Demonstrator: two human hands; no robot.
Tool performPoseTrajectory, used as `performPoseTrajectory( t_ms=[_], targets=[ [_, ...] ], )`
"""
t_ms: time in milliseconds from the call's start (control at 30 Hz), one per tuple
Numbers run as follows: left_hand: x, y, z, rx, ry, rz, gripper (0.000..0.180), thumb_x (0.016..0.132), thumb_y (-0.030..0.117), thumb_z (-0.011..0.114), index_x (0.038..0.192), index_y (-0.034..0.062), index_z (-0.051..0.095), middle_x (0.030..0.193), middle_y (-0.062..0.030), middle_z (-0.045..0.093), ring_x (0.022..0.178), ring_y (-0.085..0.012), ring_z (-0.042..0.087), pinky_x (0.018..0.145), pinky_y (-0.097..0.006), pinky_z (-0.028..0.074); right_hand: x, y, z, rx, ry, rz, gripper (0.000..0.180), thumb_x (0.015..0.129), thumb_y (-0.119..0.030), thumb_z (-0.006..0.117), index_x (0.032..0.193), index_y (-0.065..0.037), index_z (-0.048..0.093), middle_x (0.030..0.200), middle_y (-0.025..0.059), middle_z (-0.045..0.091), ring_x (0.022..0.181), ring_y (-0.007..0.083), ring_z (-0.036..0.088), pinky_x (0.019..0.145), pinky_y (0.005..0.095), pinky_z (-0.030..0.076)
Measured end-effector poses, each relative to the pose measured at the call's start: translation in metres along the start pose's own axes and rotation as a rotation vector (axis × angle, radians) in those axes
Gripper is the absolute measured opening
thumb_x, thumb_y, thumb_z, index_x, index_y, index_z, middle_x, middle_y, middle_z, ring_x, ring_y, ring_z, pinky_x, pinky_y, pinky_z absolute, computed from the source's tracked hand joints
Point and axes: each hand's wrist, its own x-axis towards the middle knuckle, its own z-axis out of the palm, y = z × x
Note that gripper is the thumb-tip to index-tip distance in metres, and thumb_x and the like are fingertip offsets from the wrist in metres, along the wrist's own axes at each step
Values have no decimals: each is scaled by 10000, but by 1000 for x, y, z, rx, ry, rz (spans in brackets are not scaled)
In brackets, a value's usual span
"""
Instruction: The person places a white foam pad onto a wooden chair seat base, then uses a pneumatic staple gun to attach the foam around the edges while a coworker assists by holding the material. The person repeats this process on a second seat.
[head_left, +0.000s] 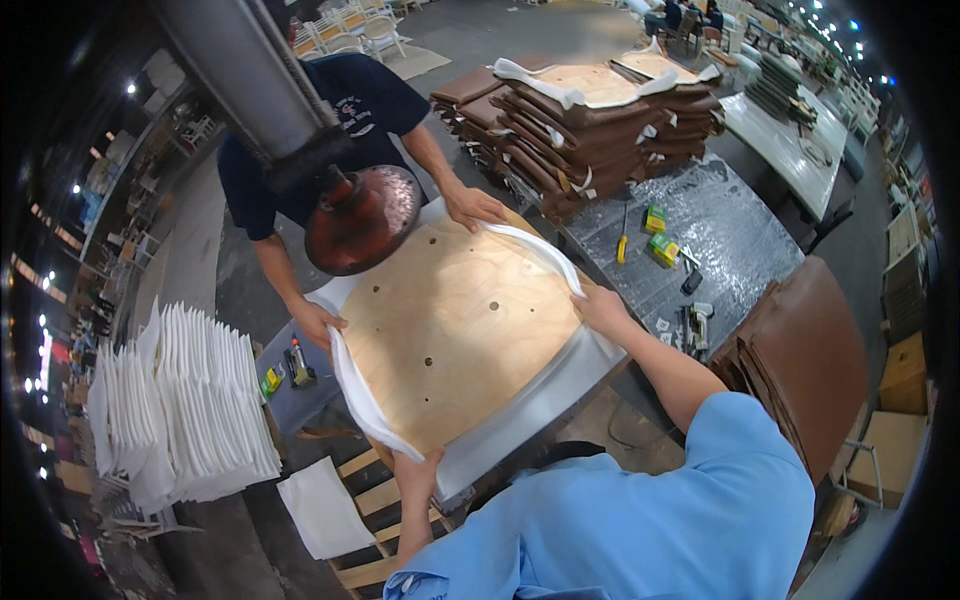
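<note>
A plywood seat panel (470, 330) with several drilled holes lies flat on a pale work surface (530, 400). White padding (362, 400) wraps up around its left and right edges. My left hand (415, 475) grips the panel's near left corner, fingers curled round the padded edge. At the right edge, my right hand (603, 312) pinches the padding against the board. Across from me, a co-worker in a dark shirt has one hand (475, 205) on the far right edge and the other (318, 322) on the left edge. Above the panel's far part hangs a round reddish press plate (362, 222).
A tall stack of white pads (190, 400) stands at left. Brown covered panels (590, 130) are piled at the back right. A plastic-wrapped table (700, 230) holds a yellow screwdriver (622, 240), small green-yellow boxes (662, 248) and a staple gun (697, 325). Brown sheets (800, 370) lean nearby.
</note>
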Motion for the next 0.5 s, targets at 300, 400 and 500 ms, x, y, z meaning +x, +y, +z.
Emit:
performPoseTrajectory(
  t_ms=[300, 400, 500],
  targets=[
    [9, 3, -8, -33, -49, -58, 709, 797, 84, 852, 1422, -24, 537, 1314, -185, 700, 1204, -354, 684, 1048, -423, 505, -4, -9, 0, 3, 11, 22, 462, 983, -395, 681, 1318, -80, 725, 1195, 282, 731, 1139, 451, 702, 996, 496, 544],
    [1, 15, -2, 38, -27, -67, 817, 820, 114, 853, 1521, -23, 455, 1503, -261, 558, 1340, -386, 602, 1096, -405, 481, -3, -9, -4, -25, -29, 81, 477, 979, -396, 685, 1347, -94, 717, 1231, 275, 728, 1182, 430, 697, 1022, 482, 534],
    [-19, 15, 26, 179, 296, 181, 990, 833, 192, 874, 1633, 11, 318, 1666, -328, 286, 1499, -483, 398, 1199, -497, 387, -1, -8, -6, 7, 9, 68, 502, 964, -423, 693, 1355, -109, 711, 1266, 231, 728, 1182, 426, 694, 1026, 494, 539]
  ],
)
